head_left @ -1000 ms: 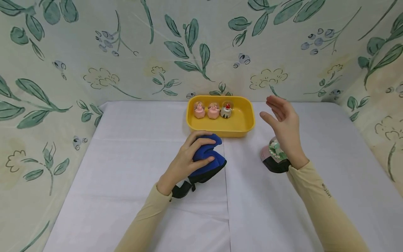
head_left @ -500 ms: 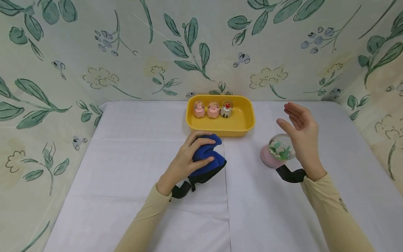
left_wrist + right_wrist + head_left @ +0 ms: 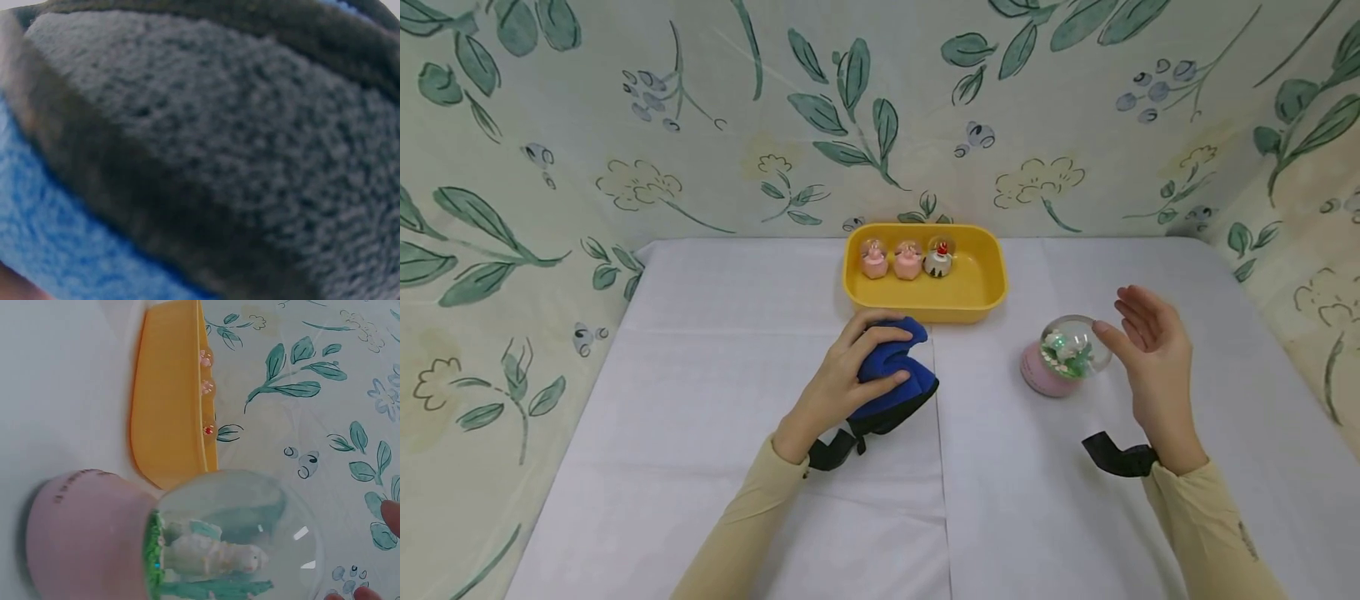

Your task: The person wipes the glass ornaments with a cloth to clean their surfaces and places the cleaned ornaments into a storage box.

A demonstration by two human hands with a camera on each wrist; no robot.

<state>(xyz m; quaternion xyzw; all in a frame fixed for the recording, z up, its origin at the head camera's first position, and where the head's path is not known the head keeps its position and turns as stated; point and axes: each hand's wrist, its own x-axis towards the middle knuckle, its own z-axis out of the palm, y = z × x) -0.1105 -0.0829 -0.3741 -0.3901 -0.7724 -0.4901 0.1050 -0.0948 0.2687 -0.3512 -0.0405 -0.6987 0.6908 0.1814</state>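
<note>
My left hand point(image 3: 842, 383) grips a bunched blue cloth point(image 3: 904, 358) with black edging, thumb and fingers curled round it above the table's middle. In the left wrist view the grey side of the cloth point(image 3: 250, 125) fills most of the picture. To the right a snow globe point(image 3: 1063, 358) stands on its pink base, with a white figure and green leaves inside the clear dome. Beside its right side is my right hand point(image 3: 1161, 375), fingers raised and holding nothing. From the right wrist, fingertips point(image 3: 390, 515) show apart from the dome.
A yellow tray point(image 3: 977, 313) stands at the table's back edge. Inside it, on the left, are two small pink globes point(image 3: 907, 260) and one white globe with a red top point(image 3: 938, 260). White cloth point(image 3: 700, 400) covers the table; a leaf-patterned curtain point(image 3: 715, 108) hangs behind.
My right hand has moved right and towards me, from in front of the snow globe to its right side, uncovering it. The left hand and the cloth stay put.
</note>
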